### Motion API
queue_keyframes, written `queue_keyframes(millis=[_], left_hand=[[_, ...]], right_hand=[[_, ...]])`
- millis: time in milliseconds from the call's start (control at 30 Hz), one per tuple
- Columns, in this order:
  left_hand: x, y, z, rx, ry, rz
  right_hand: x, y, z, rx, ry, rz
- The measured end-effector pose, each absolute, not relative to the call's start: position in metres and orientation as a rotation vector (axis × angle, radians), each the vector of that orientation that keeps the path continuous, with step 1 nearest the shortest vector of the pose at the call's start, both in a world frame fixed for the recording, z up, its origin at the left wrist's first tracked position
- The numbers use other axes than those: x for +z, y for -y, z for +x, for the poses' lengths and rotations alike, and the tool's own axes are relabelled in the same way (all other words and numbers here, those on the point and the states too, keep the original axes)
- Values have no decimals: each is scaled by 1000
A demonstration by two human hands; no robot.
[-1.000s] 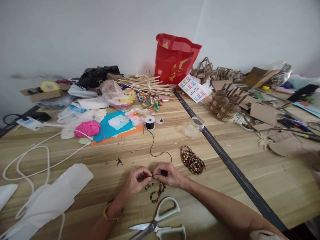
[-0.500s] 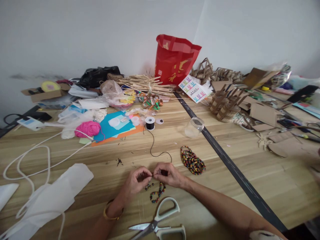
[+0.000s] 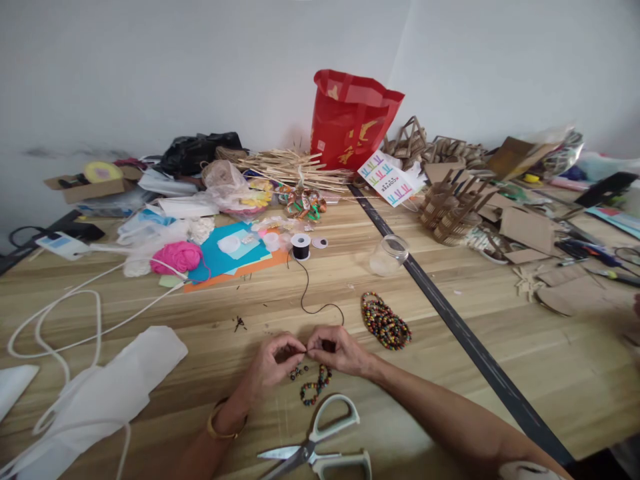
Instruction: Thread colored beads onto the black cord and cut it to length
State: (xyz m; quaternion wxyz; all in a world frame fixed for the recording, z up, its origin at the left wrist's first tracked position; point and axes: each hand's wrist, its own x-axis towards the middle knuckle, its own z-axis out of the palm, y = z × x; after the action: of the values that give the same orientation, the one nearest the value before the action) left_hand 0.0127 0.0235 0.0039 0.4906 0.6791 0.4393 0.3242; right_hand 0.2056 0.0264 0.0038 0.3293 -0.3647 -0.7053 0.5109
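Note:
My left hand (image 3: 276, 361) and my right hand (image 3: 336, 349) meet fingertip to fingertip above the table, both closed in a pinch. Between them is a tiny dark bit of the black cord (image 3: 306, 293), which runs from a white spool (image 3: 301, 247) to behind my right hand. A short strand of multicoloured beads (image 3: 313, 392) lies just below my right hand. Several loose dark beads (image 3: 299, 372) rest beside it, under the fingertips. Nearer me, scissors (image 3: 320, 437) with pale handles lie with their blades apart. The exact grip is partly hidden by the fingers.
A coil of bead strands (image 3: 385, 321) lies to the right, with a clear jar (image 3: 389, 255) behind it. Black scraps (image 3: 239, 324), white cable (image 3: 97, 327) and white sheeting (image 3: 125, 380) are on the left. Craft materials and a red bag (image 3: 350, 120) line the back.
Hardly anything differs: both hands keep their pinch at the same spot. The view has shifted very slightly. Beads, spool and scissors have stayed in place.

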Motion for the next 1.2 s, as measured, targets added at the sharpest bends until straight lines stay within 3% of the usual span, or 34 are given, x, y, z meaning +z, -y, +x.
queue_keyframes(millis=[1200], left_hand=[[6,-22,14,759,-1082,1555]], right_hand=[[2,-26,205,1334,1845,-978]])
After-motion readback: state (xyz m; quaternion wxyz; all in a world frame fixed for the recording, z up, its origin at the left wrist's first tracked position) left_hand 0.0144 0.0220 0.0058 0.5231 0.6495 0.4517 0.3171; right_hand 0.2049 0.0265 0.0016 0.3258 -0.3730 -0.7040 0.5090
